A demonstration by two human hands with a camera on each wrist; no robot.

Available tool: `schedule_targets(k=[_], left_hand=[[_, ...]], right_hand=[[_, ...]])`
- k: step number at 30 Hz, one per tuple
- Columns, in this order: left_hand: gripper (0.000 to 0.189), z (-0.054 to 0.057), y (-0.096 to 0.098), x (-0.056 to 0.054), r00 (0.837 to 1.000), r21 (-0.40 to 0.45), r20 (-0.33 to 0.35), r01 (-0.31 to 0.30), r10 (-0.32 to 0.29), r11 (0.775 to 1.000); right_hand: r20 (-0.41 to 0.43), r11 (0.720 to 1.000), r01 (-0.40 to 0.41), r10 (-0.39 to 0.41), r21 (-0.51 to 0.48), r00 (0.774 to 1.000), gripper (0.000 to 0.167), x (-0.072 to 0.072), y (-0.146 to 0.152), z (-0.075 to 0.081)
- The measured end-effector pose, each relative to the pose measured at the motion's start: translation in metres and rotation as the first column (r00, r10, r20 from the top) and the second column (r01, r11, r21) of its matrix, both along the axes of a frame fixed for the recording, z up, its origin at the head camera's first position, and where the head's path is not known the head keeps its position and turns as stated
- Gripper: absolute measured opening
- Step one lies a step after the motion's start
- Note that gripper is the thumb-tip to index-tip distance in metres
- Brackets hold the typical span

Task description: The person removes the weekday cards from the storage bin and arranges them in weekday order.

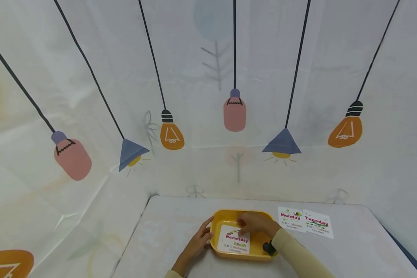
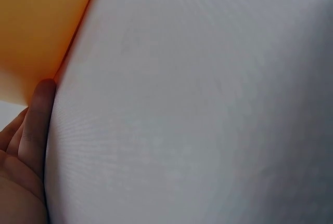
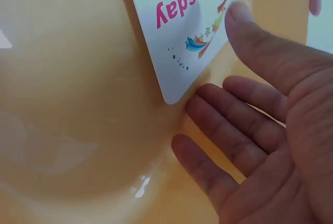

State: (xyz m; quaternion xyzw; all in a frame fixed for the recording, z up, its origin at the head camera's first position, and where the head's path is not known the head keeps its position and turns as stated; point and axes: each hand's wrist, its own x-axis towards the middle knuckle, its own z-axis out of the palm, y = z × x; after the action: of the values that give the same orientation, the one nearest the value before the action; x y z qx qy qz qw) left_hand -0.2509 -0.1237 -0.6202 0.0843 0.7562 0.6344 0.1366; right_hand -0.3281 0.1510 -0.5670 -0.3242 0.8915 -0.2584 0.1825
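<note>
Only the head view shows the full layout: yellow tray on the pale table, Wednesday card in the left part of the tray, Monday card and Tuesday card on the table to the tray's right. The right wrist view adds detail: coloured stars on the Wednesday card, lettering upside down from that camera, and a glossy tray floor. The left wrist view is limited to a corner of the tray, some fingers and a wide stretch of tabletop.

The Wednesday card is cut off at the top of the right wrist view; its small lower print is hard to read in the head view. A dark object beside the right sleeve cannot be identified.

Left hand: open, fingers extended against the tray's left side; any hold under the rim cannot be confirmed. Right hand: reaching in from the right, partly open, fingers loosely bent near the card's edge, thumb apart from them and its tip overlapping the card. Whether the thumb presses cannot be told.
</note>
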Motion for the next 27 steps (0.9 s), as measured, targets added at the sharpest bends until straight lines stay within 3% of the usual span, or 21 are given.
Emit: schedule_targets(k=[5, 11, 21, 27], left_hand=[[0.056, 0.001, -0.001, -0.002, 1.000, -0.004, 0.008, -0.019, 0.019, 1.000], [0.058, -0.001, 0.001, -0.001, 0.999, -0.006, 0.029, -0.032, 0.032, 0.999], [0.056, -0.001, 0.001, 0.000, 0.999, 0.008, 0.023, -0.025, 0.025, 1.000], [0.057, -0.002, 0.002, -0.002, 0.999, -0.006, 0.036, -0.033, 0.033, 0.999]], right_hand=[[-0.095, 0.994, -0.057, 0.066, 0.093, 0.993, 0.032, -0.002, -0.010, -0.002], [-0.136, 0.966, -0.008, 0.045, 0.258, 0.990, 0.040, 0.006, -0.020, -0.002], [-0.203, 0.966, -0.033, 0.087, 0.257, 0.975, 0.052, 0.014, -0.019, 0.004], [-0.172, 0.965, -0.007, 0.054, 0.261, 0.984, 0.050, 0.015, -0.020, 0.004]])
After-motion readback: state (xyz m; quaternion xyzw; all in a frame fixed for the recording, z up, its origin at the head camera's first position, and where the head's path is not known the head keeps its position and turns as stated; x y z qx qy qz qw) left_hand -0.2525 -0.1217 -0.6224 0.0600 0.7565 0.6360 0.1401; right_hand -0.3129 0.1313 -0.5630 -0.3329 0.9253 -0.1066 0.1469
